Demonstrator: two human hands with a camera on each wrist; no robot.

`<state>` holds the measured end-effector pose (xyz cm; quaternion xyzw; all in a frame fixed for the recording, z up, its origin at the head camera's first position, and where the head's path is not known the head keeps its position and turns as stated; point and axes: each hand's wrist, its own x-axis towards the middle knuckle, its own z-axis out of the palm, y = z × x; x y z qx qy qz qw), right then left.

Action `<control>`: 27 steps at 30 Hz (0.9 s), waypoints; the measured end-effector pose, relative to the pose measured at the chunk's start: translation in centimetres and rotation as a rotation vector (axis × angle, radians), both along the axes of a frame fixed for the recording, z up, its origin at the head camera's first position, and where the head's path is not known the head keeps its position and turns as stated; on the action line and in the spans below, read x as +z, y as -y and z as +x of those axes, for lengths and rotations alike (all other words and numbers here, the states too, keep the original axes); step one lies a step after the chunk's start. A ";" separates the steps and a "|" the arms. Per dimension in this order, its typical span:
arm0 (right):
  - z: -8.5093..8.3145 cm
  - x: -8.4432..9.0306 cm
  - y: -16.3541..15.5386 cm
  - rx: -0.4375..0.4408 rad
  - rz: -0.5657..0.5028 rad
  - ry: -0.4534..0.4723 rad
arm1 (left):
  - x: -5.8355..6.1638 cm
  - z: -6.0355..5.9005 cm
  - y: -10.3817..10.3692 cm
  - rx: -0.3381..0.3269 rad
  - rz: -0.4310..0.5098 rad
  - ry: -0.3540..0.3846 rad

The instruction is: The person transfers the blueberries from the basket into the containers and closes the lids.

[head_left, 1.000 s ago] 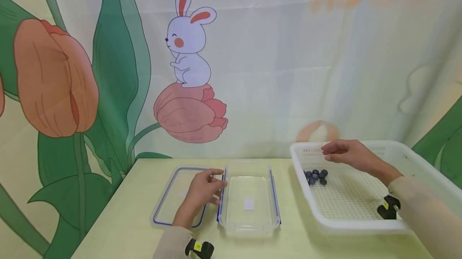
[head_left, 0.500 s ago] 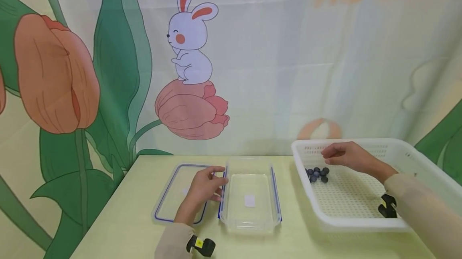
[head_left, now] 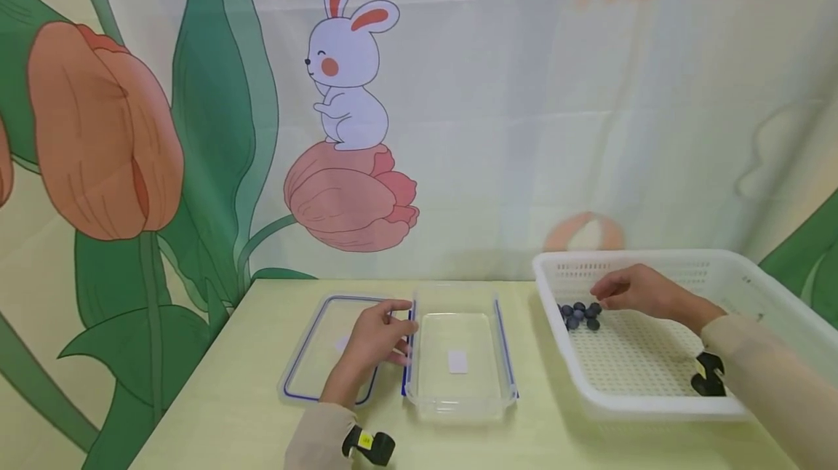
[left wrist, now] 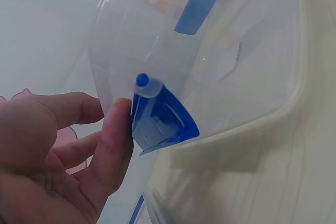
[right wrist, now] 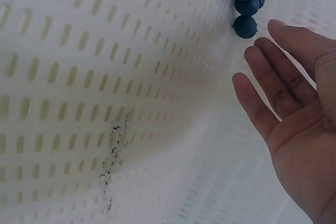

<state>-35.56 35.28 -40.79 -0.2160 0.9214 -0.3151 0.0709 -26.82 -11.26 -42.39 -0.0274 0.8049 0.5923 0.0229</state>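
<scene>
My left hand is at the left side of a clear plastic food container. Its fingertips touch the rim and a blue side latch, and its fingers are loosely bent. My right hand reaches down inside a white plastic basket, its fingertips right beside a cluster of blueberries. In the right wrist view the fingers are spread with nothing between them, just short of the nearest blueberry. The container holds no fruit; a small white label shows on its bottom.
A clear lid with a blue seal lies flat left of the container, partly behind my left hand and forearm. The pale yellow table meets a hanging printed cloth at the back. The basket's high walls surround the blueberries.
My right hand has lowered toward the blueberries, its fingertips now beside them. My left hand keeps its place at the container. The whole view has shifted slightly.
</scene>
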 end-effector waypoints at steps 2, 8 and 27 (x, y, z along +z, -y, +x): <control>0.0 -0.2 0.0 0.007 0.001 0.007 | 0.0 0.0 -0.1 0.004 -0.003 0.002; -0.3 -1.0 -0.2 0.029 0.016 0.035 | -0.1 0.0 0.0 0.001 -0.002 0.000; 0.1 1.3 0.8 0.033 0.093 -0.067 | -0.2 0.0 0.1 -0.006 0.006 -0.005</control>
